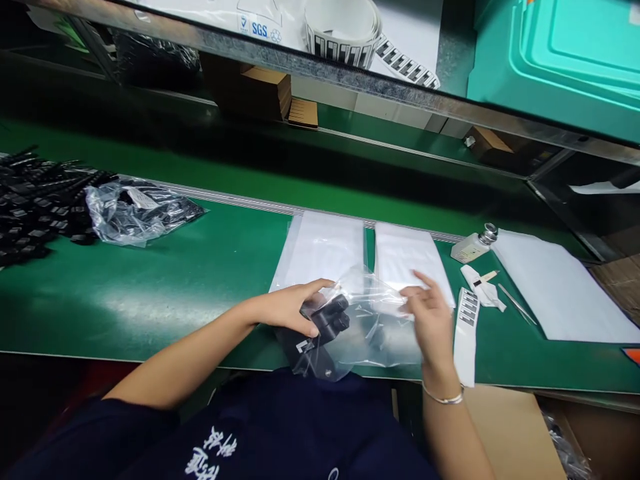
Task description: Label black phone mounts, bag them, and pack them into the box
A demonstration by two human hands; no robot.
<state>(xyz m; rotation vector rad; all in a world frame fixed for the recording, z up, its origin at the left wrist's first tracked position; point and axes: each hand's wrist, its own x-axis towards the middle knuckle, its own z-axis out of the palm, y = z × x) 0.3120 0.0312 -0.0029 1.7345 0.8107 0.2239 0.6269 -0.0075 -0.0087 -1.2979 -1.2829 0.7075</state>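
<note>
Left hand (287,308): closed around a black part (330,317), thumb and fingers gripping it at the near edge of the bench (175,287).
Right hand (431,317): fingers loosely spread against the far side of a clear bag (370,327); blurred, so I cannot tell whether it pinches the film.
Black part: lies at the bag's left end, apparently partly under the film; how far inside cannot be told.
Clear bag: crumpled and slack between both hands, overhanging the bench edge.
Progress, as judged: one part is at the bagging stage; the bag looks unsealed and no label shows on it.
Done: a filled bag (140,210) lies far left.
Left: a pile of loose parts (35,207) lies beside it, unbagged.
Supplies: two stacks of flat bags (323,247) just beyond the hands; a label strip (466,333) just right of the right hand.
Further right: small bottle (473,245), tweezers (517,305), white sheets (560,287).
</note>
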